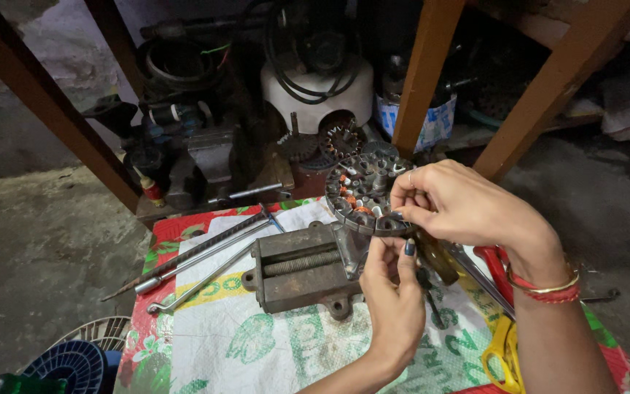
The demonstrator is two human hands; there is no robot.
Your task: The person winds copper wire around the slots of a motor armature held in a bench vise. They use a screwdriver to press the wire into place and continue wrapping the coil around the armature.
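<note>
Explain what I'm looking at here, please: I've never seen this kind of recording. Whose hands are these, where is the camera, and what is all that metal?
There is no machine here, just one picture from a camera worn on a person's head, looking down at that person's own two bare hands. The right hand, with bangles at the wrist, and the left hand meet at the rim of a round slotted metal ring with wire coils in its slots, likely a fan motor's core. It sits at the jaw end of a small rusty bench vise. The vise stands on a printed woven sack over a floral cloth. Long metal rods lie to the left; red-handled pliers and a yellow-handled tool lie to the right. Motor parts crowd the back.
</note>
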